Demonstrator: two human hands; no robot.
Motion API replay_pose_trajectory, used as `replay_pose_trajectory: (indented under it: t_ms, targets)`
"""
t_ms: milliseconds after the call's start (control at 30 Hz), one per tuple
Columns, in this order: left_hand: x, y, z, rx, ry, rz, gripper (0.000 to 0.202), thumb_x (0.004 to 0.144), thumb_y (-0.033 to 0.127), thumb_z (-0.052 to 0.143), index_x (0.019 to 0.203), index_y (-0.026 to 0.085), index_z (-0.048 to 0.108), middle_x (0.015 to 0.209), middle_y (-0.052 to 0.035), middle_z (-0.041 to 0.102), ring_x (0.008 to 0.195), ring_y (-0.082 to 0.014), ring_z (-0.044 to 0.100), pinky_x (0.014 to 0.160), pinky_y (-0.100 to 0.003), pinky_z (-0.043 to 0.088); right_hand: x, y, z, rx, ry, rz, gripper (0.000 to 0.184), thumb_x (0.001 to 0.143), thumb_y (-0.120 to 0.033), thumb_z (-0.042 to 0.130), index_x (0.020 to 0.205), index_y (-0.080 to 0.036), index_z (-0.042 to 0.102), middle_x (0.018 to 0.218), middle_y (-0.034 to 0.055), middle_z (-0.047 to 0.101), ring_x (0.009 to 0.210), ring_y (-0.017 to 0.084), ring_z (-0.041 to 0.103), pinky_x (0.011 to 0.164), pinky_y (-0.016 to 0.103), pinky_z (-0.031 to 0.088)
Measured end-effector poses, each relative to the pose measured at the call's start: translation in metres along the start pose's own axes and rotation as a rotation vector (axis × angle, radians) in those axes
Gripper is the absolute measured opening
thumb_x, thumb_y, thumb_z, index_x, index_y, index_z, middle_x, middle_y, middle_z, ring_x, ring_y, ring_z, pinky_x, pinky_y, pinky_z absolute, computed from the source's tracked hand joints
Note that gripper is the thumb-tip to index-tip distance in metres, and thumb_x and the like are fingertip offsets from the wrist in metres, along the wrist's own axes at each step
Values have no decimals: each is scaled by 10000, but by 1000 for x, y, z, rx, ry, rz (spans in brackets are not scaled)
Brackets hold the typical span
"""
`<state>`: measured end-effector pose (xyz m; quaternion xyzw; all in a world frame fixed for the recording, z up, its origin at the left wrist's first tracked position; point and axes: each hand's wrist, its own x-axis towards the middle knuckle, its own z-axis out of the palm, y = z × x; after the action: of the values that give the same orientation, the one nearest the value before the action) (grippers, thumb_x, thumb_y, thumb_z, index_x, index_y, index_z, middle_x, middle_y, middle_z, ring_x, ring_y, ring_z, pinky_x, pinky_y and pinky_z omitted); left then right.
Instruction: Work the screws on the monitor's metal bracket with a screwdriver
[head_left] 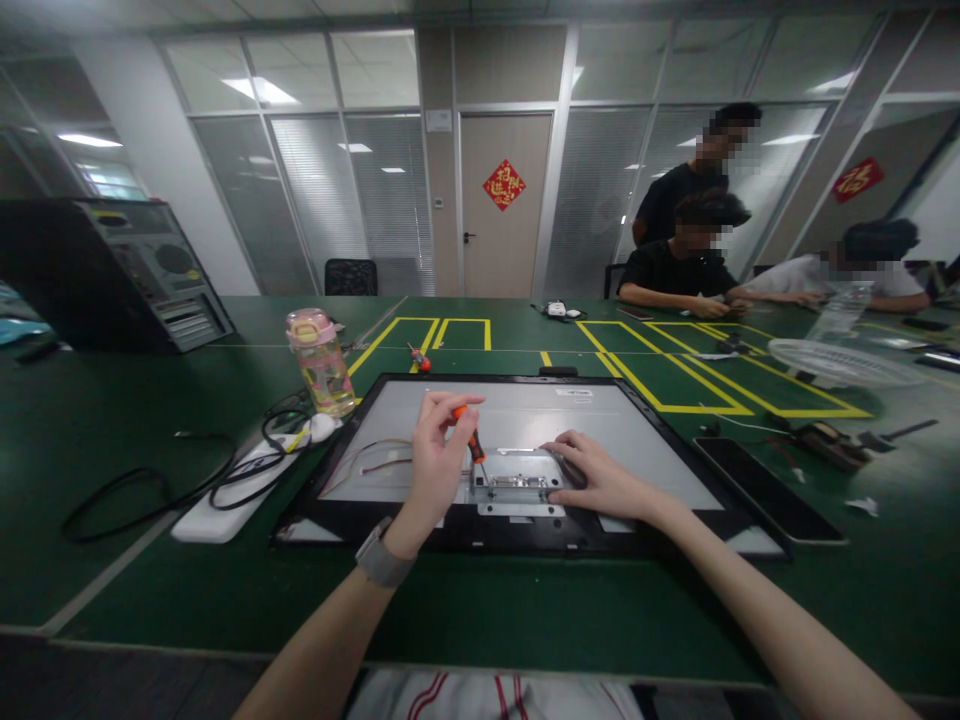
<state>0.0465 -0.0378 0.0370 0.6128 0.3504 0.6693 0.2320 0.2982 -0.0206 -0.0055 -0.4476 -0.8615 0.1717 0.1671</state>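
A flat display panel [637,430] with a black frame lies face-down or face-up, I cannot tell which, on the green table in front of me. Near its front edge sits a silver metal bracket [517,466] with slots and connectors. My left hand [439,450] is closed around an orange-and-black screwdriver [474,442], its shaft slanting down to the bracket's left part. My right hand [600,475] curves about the bracket's right end, thumb at the front corner and fingers at the rear edge. Thin wires [375,455] run across the panel left of the bracket.
Left of the panel are a white power strip [232,500], black cables [135,495] and a pink-lidded bottle [321,365]. A black phone-like slab [765,490] lies at the right. A computer case [112,270] stands far left. Several people [675,265] are across the table.
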Motion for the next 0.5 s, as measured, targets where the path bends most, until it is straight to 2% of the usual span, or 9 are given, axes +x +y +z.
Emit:
replay_pose_trajectory:
  t_ms: [100,200,267,367,500]
  targets:
    - [-1,1,0,-78,-46,-32,288,889,252,436,1021,173,679,1020,-65,624,930,-185,582,832,-291,450,0,0,0,-4,-4,-1,652,755,-554,615,1299,-225,469,1186,109,457,1095,288,468,966,432,390]
    - [-2,0,0,-99,-78,-71,285,884,264,485,1098,169,647,994,-70,654,906,-184,599,823,-297,460,-1,-1,-1,1,-7,5,656,755,-555,616,1303,-229,464,1190,111,457,1097,292,465,966,438,388]
    - [-2,-1,0,-56,-72,-34,251,849,264,558,1061,180,664,915,-54,642,844,-168,589,770,-276,463,-1,-1,0,0,-5,6,655,756,-553,615,1304,-228,464,1191,111,458,1095,291,467,968,438,385]
    - [-1,-4,1,27,-27,66,143,771,242,666,902,196,699,809,-20,572,753,-144,547,704,-253,444,0,-1,0,-3,-2,1,649,753,-552,616,1297,-228,472,1180,108,463,1089,290,470,966,437,384]
    - [1,-4,1,51,19,101,90,716,225,723,802,209,703,769,1,502,700,-129,509,690,-248,432,0,-1,0,-6,-8,6,656,752,-551,617,1295,-213,474,1173,112,462,1082,290,471,958,430,388]
